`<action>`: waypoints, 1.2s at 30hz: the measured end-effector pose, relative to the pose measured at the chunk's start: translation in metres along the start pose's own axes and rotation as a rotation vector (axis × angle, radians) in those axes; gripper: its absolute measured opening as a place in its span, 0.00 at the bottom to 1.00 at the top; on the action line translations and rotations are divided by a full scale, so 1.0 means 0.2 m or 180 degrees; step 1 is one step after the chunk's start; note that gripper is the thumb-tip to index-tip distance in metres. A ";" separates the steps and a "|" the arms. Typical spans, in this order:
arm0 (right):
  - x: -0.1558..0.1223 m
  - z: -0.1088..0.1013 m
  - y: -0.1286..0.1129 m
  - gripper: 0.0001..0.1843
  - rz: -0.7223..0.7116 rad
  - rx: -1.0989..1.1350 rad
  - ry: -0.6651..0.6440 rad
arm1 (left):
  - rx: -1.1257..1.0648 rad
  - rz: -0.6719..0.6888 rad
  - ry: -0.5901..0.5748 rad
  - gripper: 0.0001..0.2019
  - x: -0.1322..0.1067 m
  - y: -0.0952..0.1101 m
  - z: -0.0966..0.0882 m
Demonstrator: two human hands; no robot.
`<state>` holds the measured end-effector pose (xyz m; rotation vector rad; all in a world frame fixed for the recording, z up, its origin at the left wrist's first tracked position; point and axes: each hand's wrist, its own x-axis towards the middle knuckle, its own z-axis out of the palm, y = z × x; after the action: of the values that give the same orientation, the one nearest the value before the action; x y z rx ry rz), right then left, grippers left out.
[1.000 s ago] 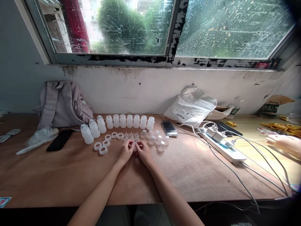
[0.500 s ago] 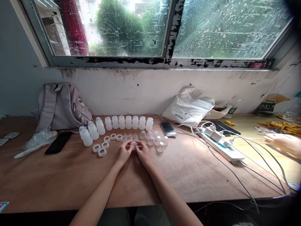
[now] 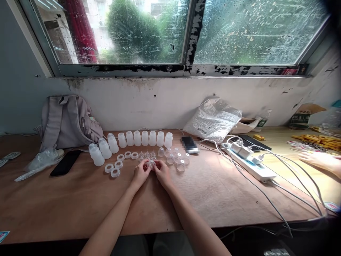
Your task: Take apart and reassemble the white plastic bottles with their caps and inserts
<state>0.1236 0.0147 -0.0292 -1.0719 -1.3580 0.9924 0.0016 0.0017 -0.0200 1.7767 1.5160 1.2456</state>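
Observation:
My left hand (image 3: 141, 173) and my right hand (image 3: 162, 171) meet at the middle of the wooden table (image 3: 80, 202), fingers pinched together on a small clear plastic part (image 3: 151, 164) held between them. Just beyond lies a row of small clear nipple-like pieces (image 3: 147, 155) and clear caps (image 3: 179, 161). White plastic rings (image 3: 116, 168) lie to the left. Behind them stands a curved row of several small white bottles (image 3: 137, 138).
A grey backpack (image 3: 66, 121), a plastic bag (image 3: 39, 161) and a black phone (image 3: 65, 163) sit at the left. A white power strip (image 3: 253, 165) with cables lies to the right, near a crumpled white bag (image 3: 214, 119). Another person's hand (image 3: 317, 160) rests at far right.
My hands stay together on the small clear part, with only slight finger movement. The view has shifted a little to the right and down.

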 end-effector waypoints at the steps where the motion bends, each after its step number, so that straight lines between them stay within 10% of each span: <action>1: 0.00 0.00 0.00 0.08 0.0011 0.0002 0.0002 | 0.0057 -0.0003 -0.0016 0.13 0.00 0.00 0.00; 36: 0.00 0.01 -0.01 0.07 -0.0167 -0.0315 -0.0052 | 0.0210 0.0288 0.0046 0.21 0.00 0.00 -0.01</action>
<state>0.1220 0.0134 -0.0278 -1.0980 -1.4540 0.9052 0.0000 0.0011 -0.0186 1.9014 1.5159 1.2674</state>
